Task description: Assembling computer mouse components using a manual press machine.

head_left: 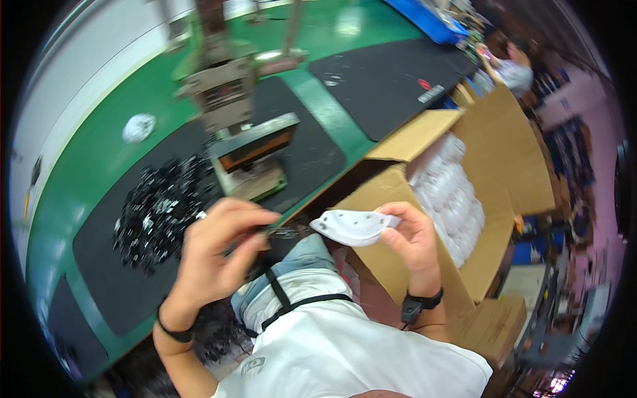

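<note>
A white curved plastic shell [352, 227] with several small dark holes or dots is pinched at its right end by my right hand [411, 239]. The shell is held over the gap between the bench and the open carton. To its left, my left hand [222, 249] is raised near the bench edge, thumb and fingers curled toward each other. A small dark bit seems to show at its fingertips, too blurred to name. Beyond that hand lies a heap of small shiny black parts [162, 212] on a black mat [99, 245].
A bench press [222, 96] with a flat plate stands on the green bench [159, 79] ahead. On my right, an open cardboard box [524, 166] holds white wrapped pieces [448, 199]. A crumpled clear bag [139, 128] lies far left. Another person [514, 69] sits far right, beyond a blue bin [431, 23].
</note>
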A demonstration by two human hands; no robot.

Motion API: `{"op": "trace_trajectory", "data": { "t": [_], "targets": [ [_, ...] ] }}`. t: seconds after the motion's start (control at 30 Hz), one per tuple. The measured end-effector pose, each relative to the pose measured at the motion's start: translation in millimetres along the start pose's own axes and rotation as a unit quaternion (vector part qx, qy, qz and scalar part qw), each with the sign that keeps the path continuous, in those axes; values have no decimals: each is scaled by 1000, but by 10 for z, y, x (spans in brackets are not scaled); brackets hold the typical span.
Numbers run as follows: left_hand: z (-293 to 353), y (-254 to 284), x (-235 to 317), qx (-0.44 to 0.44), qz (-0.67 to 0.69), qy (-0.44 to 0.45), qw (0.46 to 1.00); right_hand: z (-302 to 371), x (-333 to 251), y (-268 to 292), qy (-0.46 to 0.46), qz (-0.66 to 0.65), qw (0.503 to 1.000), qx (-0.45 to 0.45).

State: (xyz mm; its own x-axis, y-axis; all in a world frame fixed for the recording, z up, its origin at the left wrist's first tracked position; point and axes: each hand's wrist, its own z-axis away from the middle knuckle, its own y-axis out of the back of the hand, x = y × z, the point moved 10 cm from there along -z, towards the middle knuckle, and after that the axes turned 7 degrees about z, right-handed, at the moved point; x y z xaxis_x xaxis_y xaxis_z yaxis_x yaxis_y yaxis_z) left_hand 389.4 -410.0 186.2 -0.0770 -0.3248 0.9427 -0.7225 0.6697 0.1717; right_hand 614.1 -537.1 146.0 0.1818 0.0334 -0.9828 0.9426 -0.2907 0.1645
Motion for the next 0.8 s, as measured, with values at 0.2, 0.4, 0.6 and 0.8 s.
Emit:
{"op": "trace_trajectory", "data": {
  "t": [0.2,0.4,0.6,0.8],
  "targets": [
    [492,33,-576,168,185,63,966,-391,466,-799,-95,-349,932,-36],
    [798,23,-537,187,27,23,982,-515,638,-1116,-184,-357,911,-93],
    [537,32,-314,124,-205,-58,969,-470,707,-1410,-232,-339,901,-142],
    [481,54,-568,71,58,-59,994,-434,468,-1481,-163,-223,948,-157]
  ]
}}
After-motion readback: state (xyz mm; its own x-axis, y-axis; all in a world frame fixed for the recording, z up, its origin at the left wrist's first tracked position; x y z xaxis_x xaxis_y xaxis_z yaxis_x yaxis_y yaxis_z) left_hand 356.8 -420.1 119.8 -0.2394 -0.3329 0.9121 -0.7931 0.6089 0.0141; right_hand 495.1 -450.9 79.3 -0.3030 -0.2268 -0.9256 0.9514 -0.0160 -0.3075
